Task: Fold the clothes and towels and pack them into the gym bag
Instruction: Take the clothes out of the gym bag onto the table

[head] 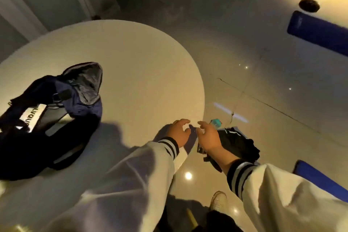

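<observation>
left hand (178,133) and right hand (208,135) hover empty, loosely curled, lower centre. likely next: gather the dark clothes (239,143) beside them for folding.

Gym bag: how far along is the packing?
Barely started. The gym bag lies open on the table, with nothing folded showing inside. The left hand and right hand hold nothing. The dark clothes heaped beside the table are unfolded, all left to do.
</observation>
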Tool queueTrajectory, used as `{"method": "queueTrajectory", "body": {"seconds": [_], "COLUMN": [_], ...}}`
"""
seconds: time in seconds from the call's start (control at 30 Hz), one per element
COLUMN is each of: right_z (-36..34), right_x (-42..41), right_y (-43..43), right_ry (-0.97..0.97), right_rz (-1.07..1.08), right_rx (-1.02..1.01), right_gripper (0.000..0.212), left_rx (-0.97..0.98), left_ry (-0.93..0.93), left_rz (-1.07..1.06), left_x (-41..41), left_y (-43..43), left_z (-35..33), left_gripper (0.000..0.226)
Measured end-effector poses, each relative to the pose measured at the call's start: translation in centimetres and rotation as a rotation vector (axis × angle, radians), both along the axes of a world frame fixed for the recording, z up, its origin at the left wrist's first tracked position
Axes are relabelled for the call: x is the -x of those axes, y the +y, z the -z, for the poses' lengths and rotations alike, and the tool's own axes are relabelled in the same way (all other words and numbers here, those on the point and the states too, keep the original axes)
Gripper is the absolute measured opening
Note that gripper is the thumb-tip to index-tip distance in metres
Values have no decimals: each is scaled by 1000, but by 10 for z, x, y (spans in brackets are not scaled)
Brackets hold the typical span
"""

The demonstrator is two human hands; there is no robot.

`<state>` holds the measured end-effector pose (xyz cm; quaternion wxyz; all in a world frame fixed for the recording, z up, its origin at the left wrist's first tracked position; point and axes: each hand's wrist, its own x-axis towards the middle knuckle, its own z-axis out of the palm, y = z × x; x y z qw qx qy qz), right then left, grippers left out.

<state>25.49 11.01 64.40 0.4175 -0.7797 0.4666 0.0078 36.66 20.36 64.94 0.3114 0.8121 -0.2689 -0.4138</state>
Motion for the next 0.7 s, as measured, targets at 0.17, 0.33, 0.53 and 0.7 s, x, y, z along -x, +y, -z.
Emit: {"method": "queueTrajectory", "body": {"seconds": [0.17, 0.33, 0.53, 0.7], "right_z": [32, 89, 201, 334], "right_x": [105, 160, 171, 152], "right_y": [-69, -124, -172, -218], "right_ry": [27, 62, 58, 33], "right_rz": [99, 214, 311, 292], "right_rx": [-65, -187, -298, -308], "right_gripper": [38, 38, 38, 39], "left_rx": [-118, -188, -249, -263], "left_ry": [43, 20, 29, 30], "left_rz": [93, 165, 172, 164], "left_x": [99, 156, 163, 137], "left_y": [-80, -132, -189, -235], "left_z": [42, 96, 223, 378], "left_gripper": [37, 35, 41, 47]}}
